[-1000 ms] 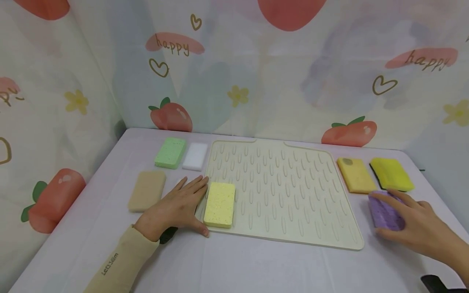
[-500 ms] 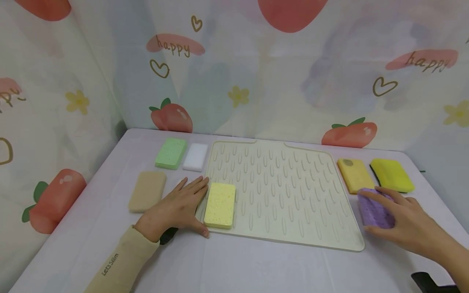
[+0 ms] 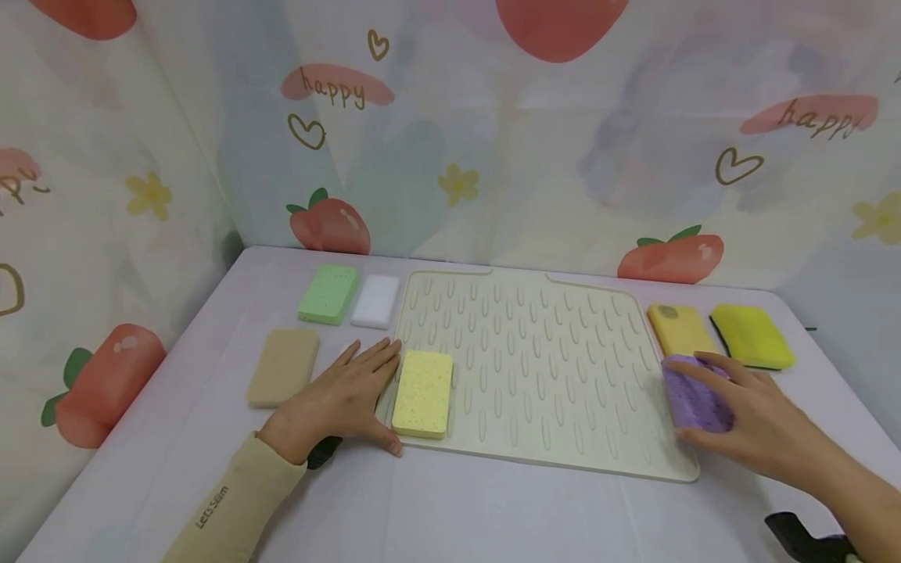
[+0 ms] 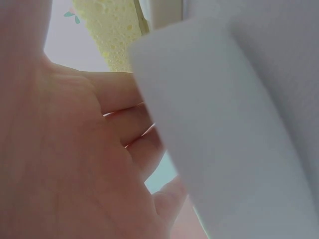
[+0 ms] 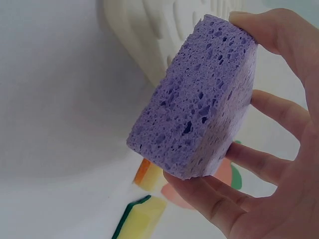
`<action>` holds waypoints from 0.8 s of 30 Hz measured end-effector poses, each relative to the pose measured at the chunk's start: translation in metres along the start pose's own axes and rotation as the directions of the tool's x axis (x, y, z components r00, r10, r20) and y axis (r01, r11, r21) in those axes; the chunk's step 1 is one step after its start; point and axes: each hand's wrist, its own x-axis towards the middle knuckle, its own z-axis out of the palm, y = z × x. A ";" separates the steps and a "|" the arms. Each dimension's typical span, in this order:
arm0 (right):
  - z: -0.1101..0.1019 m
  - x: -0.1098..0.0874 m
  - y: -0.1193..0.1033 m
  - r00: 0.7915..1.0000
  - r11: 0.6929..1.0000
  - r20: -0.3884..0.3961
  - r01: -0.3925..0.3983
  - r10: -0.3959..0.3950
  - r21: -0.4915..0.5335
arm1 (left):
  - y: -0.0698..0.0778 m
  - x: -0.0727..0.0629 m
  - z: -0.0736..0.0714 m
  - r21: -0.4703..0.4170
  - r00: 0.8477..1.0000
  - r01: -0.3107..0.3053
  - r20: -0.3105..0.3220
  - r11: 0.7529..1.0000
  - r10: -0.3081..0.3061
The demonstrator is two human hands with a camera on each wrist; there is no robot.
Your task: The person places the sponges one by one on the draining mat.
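My right hand [image 3: 763,422] holds a purple sponge [image 3: 697,395] by its edges, between thumb and fingertips, at the right edge of a cream ridged mat [image 3: 535,352]. In the right wrist view the porous purple sponge [image 5: 199,99] stands tilted, clear of the palm. On the other side, my left hand [image 3: 338,403] lies with spread fingers at the mat's left edge. Next to its thumb and fingers a pale yellow sponge [image 3: 422,393] rests on the mat. A blurred whitish block [image 4: 219,129] is close to the left palm in the left wrist view; its kind is unclear.
Left of the mat lie a green sponge [image 3: 328,294], a white sponge [image 3: 375,301] and a beige sponge [image 3: 283,367]. Right of it are an orange-yellow sponge [image 3: 679,328] and a bright yellow scouring sponge [image 3: 753,336]. A printed curtain [image 3: 528,156] hangs behind the table.
My right hand has moved left with the purple sponge, from beyond the mat to its right edge. The left hand and the yellow sponge have stayed put.
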 end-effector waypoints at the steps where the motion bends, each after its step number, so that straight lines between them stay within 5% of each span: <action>1: 0.000 0.001 -0.002 1.000 1.000 0.009 -0.001 0.001 0.002 | 0.000 0.000 0.000 -0.001 1.000 0.001 0.001 1.000 -0.001; 10: 0.002 0.008 -0.015 0.998 0.999 -0.028 0.049 -0.048 0.018 | 0.001 -0.001 0.000 -0.012 1.000 0.002 0.001 1.000 -0.002; 24: 0.003 0.022 -0.044 0.998 0.998 0.019 0.054 -0.055 0.040 | 0.001 0.000 -0.001 -0.003 1.000 0.004 0.005 1.000 -0.004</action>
